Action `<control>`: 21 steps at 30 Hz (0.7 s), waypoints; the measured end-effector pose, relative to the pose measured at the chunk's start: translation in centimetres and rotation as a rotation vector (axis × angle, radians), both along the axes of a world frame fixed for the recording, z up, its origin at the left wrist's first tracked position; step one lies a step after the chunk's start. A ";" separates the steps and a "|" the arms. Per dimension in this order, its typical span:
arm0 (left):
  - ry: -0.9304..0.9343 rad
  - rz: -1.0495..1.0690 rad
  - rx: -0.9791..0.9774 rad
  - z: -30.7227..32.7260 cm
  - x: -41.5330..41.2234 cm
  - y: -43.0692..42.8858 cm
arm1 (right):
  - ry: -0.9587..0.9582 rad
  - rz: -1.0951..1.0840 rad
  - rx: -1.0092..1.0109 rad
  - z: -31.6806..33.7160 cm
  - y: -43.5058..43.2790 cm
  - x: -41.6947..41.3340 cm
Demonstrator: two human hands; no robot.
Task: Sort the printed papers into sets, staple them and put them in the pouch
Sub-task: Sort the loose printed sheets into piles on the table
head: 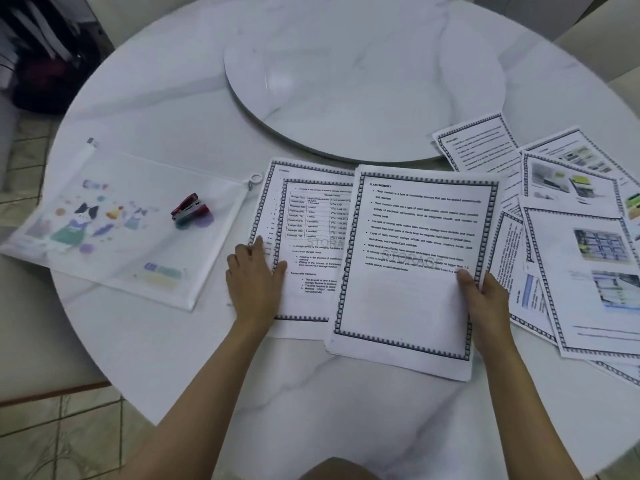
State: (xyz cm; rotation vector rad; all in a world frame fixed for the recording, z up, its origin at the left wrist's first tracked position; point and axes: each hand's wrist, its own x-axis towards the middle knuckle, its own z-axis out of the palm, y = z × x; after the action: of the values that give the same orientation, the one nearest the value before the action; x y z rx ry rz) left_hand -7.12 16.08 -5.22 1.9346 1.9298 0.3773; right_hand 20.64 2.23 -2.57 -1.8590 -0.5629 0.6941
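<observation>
left hand (254, 282) flat on sheet (311, 237) | right hand (485, 299) pinches page (408, 289) | stapler (189, 206) on pouch (114, 237)

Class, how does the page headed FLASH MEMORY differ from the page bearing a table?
The white text-only FLASH MEMORY sheet lies on top, overlapping the white table sheet. The right hand pinches the FLASH MEMORY sheet; the left hand rests flat on the table sheet. Both have dark patterned borders.
</observation>
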 end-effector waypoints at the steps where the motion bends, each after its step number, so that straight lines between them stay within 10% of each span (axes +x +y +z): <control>1: -0.021 0.016 -0.026 0.0 -0.2 -0.4 | -0.005 0.000 0.000 0.1 -0.2 0.1; 21: -0.223 0.196 -0.221 2.3 -1.8 2.9 | 0.045 -0.013 0.001 1.2 -2.1 1.1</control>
State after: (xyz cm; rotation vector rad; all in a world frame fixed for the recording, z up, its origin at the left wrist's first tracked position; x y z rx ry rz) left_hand -8.97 18.96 -2.95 1.5040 1.9282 0.3971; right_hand 21.74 0.13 -1.35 -1.8400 -0.5220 0.7250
